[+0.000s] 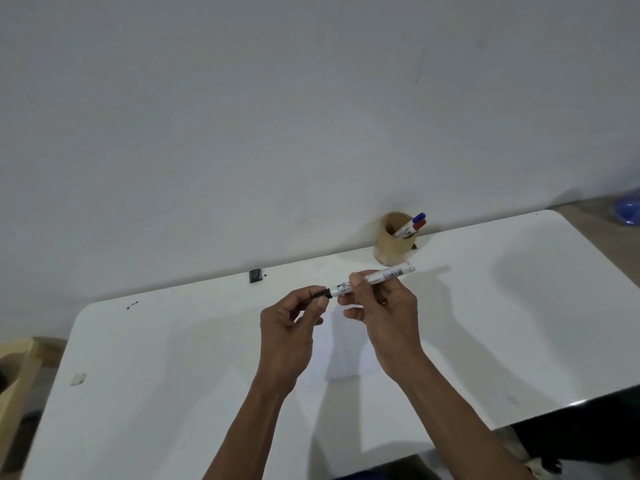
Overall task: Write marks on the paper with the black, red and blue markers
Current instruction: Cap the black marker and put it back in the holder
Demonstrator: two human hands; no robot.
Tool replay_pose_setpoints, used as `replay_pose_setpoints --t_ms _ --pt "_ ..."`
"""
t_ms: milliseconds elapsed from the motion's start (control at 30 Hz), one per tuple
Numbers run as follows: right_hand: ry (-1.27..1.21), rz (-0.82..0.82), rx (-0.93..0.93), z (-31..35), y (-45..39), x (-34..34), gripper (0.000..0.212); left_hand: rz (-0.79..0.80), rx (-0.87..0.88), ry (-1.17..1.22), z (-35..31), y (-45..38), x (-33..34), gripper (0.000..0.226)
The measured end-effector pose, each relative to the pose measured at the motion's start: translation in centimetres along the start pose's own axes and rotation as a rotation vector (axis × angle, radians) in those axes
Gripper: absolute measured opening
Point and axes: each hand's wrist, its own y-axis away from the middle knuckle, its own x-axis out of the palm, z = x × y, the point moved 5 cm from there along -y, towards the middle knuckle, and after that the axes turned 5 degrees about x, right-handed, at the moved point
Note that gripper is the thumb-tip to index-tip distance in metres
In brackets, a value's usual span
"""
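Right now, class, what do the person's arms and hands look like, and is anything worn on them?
Both forearms are bare, with no sleeves in view. The left hand and right hand wear no gloves, watch or bracelet. Any ring on the fingers is too small to tell.

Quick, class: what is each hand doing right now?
Left hand: closed, pinching the black cap end of the black marker.
Right hand: closed around the marker's barrel.

The scene is seen from a single head-worn camera, aimed forward and down over the white rounded counter [519, 306] toward a pale wall [242, 116], at close range.
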Motion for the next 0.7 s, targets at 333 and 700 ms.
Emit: replay_pose_setpoints --t_ms 333,700 --pt "0.141 0.084 0.036 3.9 -8.1 -9.6 0.021 0.175 0.023 -0.236 -0.6 -5.5 6.6 0.017" --pt "0.999 0.333 -0.333 5.6 -13.1 -10.3 0.028 0.239 0.147 -0.517 -1.8 -9.9 14.8 0.015"
